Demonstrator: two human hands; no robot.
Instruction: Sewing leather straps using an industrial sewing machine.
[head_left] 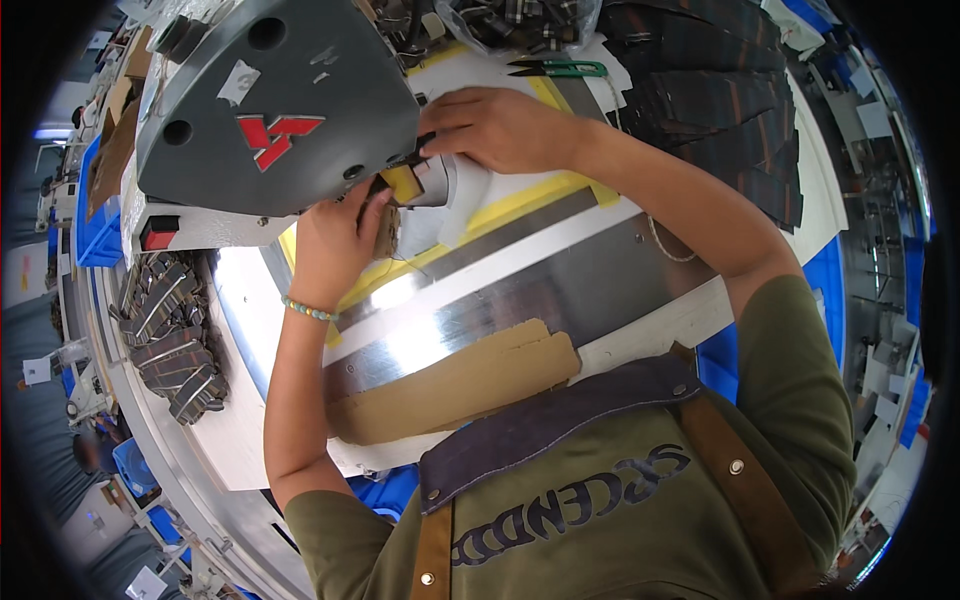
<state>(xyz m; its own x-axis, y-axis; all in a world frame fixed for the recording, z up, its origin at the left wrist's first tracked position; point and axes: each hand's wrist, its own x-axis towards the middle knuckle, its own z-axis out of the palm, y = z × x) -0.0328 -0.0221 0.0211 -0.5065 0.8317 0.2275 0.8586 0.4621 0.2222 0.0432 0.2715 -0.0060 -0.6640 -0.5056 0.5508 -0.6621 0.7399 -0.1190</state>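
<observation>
Counter's far edge bears a clear bag of dark striped pieces, cut off above; sewing machine partly hides left hand and right hand, grips unclear.

A white-topped worktable fills the middle of the view, a shiny grey metal plate across it throwing back patches of white glare. Beyond its left edge stands a blue plastic crate; lower on that side lies a rounded blue plastic basket. A dull blue-grey expanse runs behind, floor or cloth, hard to tell. The right rim is a blurred jumble of white and blue.
</observation>
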